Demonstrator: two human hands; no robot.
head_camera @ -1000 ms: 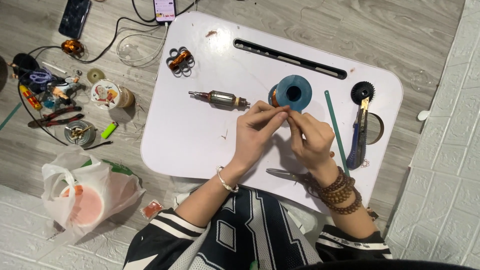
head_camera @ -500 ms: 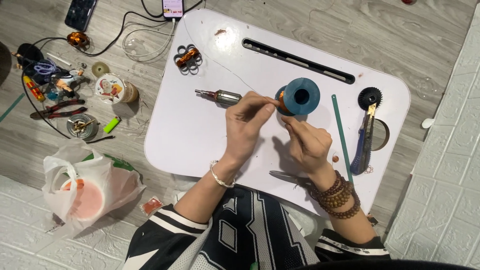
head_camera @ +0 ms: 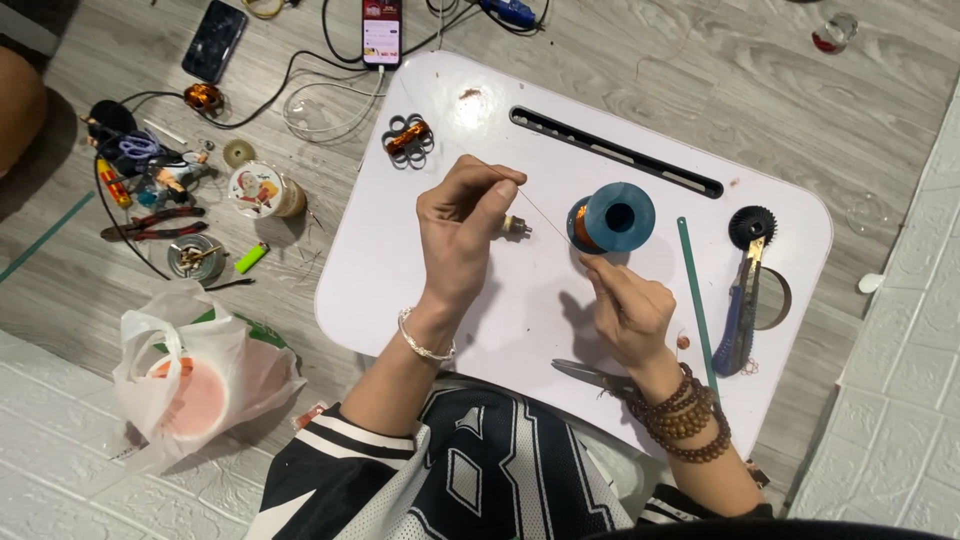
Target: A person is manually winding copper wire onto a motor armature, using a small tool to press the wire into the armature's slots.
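My left hand (head_camera: 462,232) pinches one end of a thin copper wire (head_camera: 545,218) above the white lap table (head_camera: 400,280). My right hand (head_camera: 632,312) pinches the wire's other end just below the blue spool (head_camera: 612,217) of copper wire. The wire runs taut between the two hands. A small motor rotor (head_camera: 516,225) lies under my left hand, mostly hidden by it.
On the table lie scissors (head_camera: 590,375), a utility knife (head_camera: 738,312), a black gear (head_camera: 753,226), a green stick (head_camera: 695,295) and a small copper coil part (head_camera: 409,137). On the floor at the left are pliers (head_camera: 150,222), a lighter (head_camera: 251,258), tape, a plastic bag (head_camera: 195,375) and phones (head_camera: 381,30).
My hands have drawn apart, the left one up and leftward, and the wire is stretched between them. The left hand now covers most of the rotor.
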